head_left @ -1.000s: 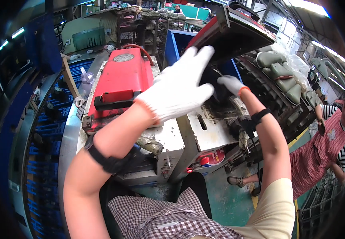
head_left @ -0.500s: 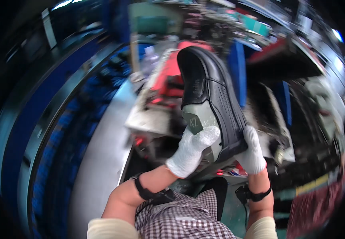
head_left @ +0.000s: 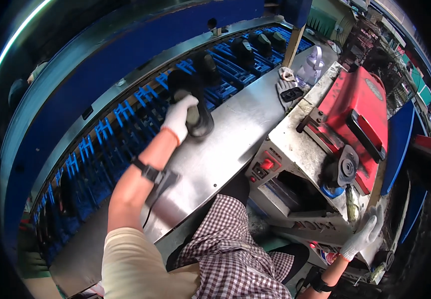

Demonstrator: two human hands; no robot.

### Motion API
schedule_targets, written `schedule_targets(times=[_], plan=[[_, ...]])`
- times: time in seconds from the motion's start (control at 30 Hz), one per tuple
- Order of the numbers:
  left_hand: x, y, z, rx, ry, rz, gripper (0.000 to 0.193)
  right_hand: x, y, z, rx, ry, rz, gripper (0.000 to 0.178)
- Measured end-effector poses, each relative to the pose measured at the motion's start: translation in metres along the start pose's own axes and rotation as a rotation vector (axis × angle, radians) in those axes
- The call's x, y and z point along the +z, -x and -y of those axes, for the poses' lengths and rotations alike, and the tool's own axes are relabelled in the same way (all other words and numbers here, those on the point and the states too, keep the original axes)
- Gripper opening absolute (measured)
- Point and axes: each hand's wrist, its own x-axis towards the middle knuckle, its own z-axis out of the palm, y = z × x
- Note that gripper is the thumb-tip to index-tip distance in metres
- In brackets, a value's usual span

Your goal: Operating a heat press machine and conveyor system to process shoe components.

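The left hand point(head_left: 178, 118) grips the black shoe point(head_left: 205, 121) around its opening, where the metal worktop point(head_left: 240, 129) meets the blue rack point(head_left: 122, 117). The right hand point(head_left: 362, 238), near right, is open and empty. A firm, level hold should avoid knocking the rack.

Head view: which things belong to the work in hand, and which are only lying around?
In the work:
black shoe, held in the left hand
blue rack near it, probably

Lying around, it seems:
purple bottle
loose glove
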Motion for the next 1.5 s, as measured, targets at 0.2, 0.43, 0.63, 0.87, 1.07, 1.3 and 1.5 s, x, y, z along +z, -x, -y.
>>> schedule_targets(times=[0.2, 0.43, 0.63, 0.87, 1.07, 1.3, 1.5], plan=[[-0.006, -0.163, 0.018, 0.158, -0.211, -0.146, 0.058, -0.005, -0.003, -0.046, -0.138, 0.163, 0.022, 0.040], [0.011, -0.200, 0.035, 0.181, -0.770, -0.458, 0.105, 0.002, 0.001, -0.040, -0.182, 0.199, 0.006, 0.038], [-0.019, -0.098, 0.055, 0.191, -0.920, 0.052, 0.110, -0.003, -0.002, -0.046, -0.263, 0.272, -0.006, 0.036], [-0.045, 0.044, 0.078, 0.648, -1.706, 0.254, 0.072, -0.001, -0.001, -0.049, -0.084, 0.092, 0.034, 0.035], [-0.049, 0.054, 0.075, 0.831, -1.555, 0.132, 0.050, 0.027, -0.009, -0.012, -0.088, 0.304, 0.198, 0.033], [-0.039, 0.061, 0.071, 0.878, -1.493, 0.150, 0.036, 0.024, -0.004, -0.010, -0.254, 0.518, 0.132, 0.032], [-0.037, 0.062, 0.070, 0.881, -1.486, 0.144, 0.033, 0.025, -0.003, -0.010, -0.275, 0.510, 0.111, 0.033]])
